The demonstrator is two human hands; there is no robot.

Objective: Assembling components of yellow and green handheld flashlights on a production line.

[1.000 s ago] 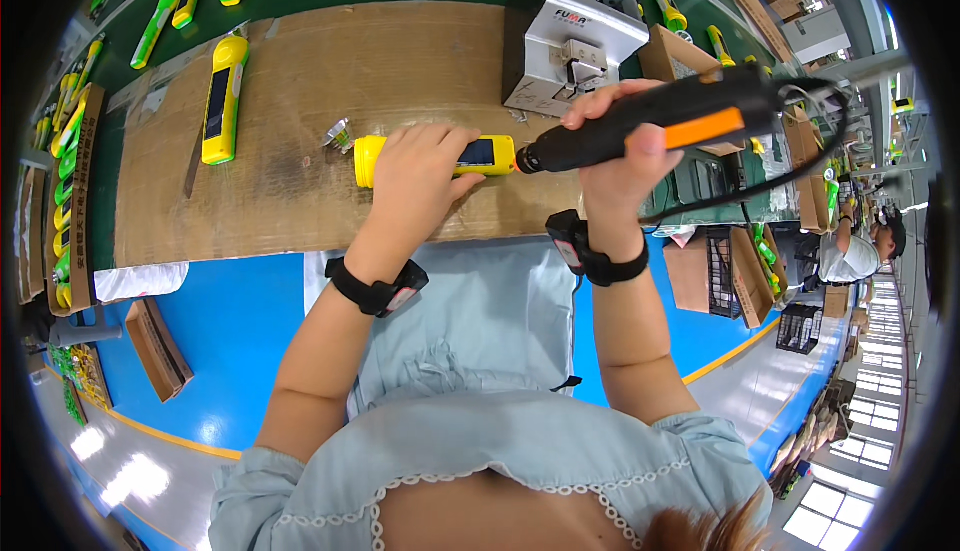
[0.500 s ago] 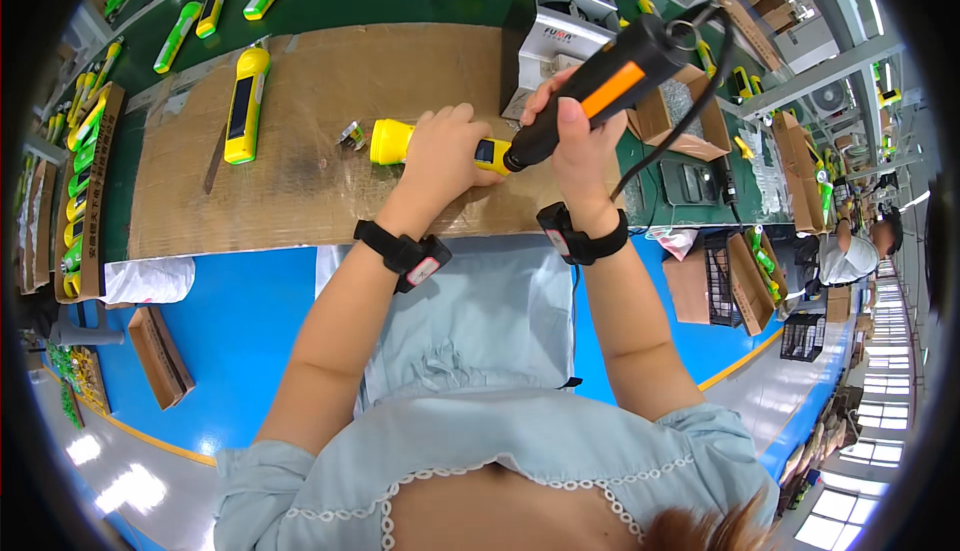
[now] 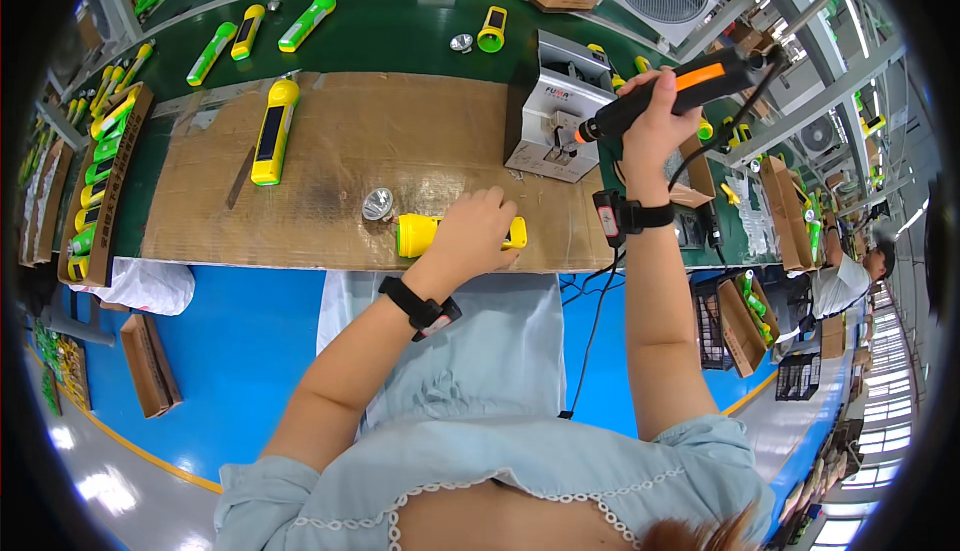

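My left hand (image 3: 472,233) is closed around a yellow flashlight (image 3: 415,236) lying on the cardboard sheet near the table's front edge; its lens end points left. A silver reflector (image 3: 378,204) sits just behind that end. My right hand (image 3: 656,131) grips a black electric screwdriver (image 3: 690,88) with an orange stripe, held tilted. Its tip meets or nearly meets the front mechanism of a grey metal box (image 3: 535,116), which looks like a screw feeder; contact is too small to tell. Farther left on the cardboard rests another yellow flashlight (image 3: 272,139) with a dark panel.
Several green and yellow flashlights (image 3: 210,54) lie along the back left of the green table. An open flashlight body (image 3: 492,31) and a loose reflector (image 3: 461,43) stand behind the cardboard (image 3: 340,121). A carton (image 3: 118,166) of flashlights borders the left. The screwdriver's cable hangs at right.
The screwdriver has left the flashlight's right end and moved right and away to the grey box. My left hand keeps the flashlight. The whole view has shifted slightly.
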